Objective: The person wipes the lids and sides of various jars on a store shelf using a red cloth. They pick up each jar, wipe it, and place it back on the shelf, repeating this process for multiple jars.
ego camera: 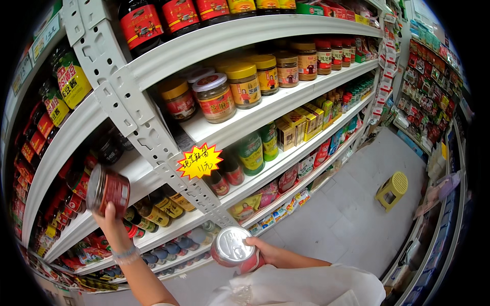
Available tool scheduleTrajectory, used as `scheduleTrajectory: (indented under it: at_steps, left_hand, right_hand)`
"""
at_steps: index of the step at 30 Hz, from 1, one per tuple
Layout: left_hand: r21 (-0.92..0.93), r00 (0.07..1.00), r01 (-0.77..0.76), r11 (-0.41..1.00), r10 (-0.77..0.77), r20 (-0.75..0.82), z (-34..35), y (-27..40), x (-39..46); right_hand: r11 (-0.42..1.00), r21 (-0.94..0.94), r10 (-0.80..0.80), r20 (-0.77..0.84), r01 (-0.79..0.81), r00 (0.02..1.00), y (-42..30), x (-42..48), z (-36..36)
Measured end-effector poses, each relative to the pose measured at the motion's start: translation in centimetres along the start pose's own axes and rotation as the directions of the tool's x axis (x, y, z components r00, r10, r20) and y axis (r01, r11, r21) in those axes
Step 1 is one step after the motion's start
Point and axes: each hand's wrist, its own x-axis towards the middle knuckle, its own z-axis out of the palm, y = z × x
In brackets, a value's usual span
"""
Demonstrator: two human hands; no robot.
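My left hand (pixel 109 220) holds a red-labelled jar (pixel 111 189) tilted on its side, in front of the left shelf bay, near the rows of bottles and jars there. In my right hand (pixel 262 250) is a red can with a silver ring-pull lid (pixel 235 243), held low in front of my body with the lid facing up. The can partly hides a red cloth or wrapper (pixel 250 264) beside it; which of the two cannot be told. A dark jar (pixel 107 151) stands on the shelf just above the jar in my left hand.
White metal shelving (pixel 214 126) curves across the view, with sesame paste jars (pixel 214 101), green bottles (pixel 250 153) and small boxes. A yellow starburst price sign (pixel 199 160) is on the upright. A yellow plastic stool (pixel 392 189) stands on the tiled floor (pixel 325 225); more shelves line the right.
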Motion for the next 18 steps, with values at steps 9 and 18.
scheduleTrajectory:
  at_steps: [9,18]
  left_hand:
    - [-0.626,0.934,0.336,0.704,-0.337,0.123,-3.3,-4.0,-17.2]
    - [-0.750,0.808,0.457,0.479,-0.575,0.125,-4.5,-2.2,-24.5]
  right_hand:
    - [0.972,-0.229,-0.073,-0.087,0.051,0.994,-1.2,2.4,2.0]
    - [0.789,-0.604,-0.142,-0.009,0.108,0.990,3.8,6.4,1.8]
